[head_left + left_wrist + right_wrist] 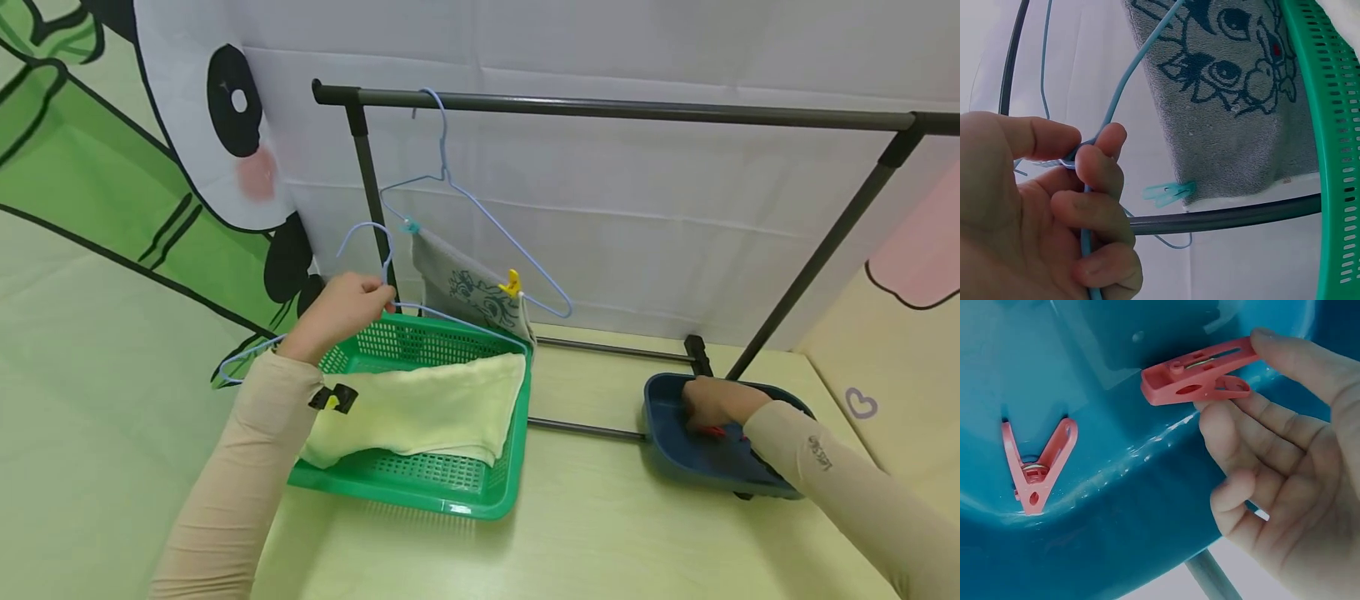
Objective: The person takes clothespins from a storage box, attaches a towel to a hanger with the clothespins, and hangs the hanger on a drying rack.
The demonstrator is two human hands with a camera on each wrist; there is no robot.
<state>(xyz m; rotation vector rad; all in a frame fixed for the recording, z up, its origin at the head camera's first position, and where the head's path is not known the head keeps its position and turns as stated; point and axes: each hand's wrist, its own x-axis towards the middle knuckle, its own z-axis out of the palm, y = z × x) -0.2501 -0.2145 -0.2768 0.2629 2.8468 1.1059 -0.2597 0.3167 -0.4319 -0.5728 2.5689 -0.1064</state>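
Note:
My left hand [341, 312] grips a blue wire hanger [388, 250] at its neck, over the green basket [480, 505]. In the left wrist view its fingers curl around the wire. A folded pale yellow towel [427, 400] lies across the basket, below the hanger's arm. Over at the right, my right hand [716, 402] reaches into the blue basin [686, 467]. There, seen from the right wrist, thumb and fingers pinch a red clothespin [1200, 372]. Another red clothespin [1035, 478] lies in the basin nearby.
A dark metal rack [600, 106] spans the back. From its bar hangs a second blue hanger [444, 142] with a grey printed towel [465, 275], held by a teal clothespin [411, 226] and a yellow clothespin [512, 283]. The rack's lower bars run behind the basket and basin.

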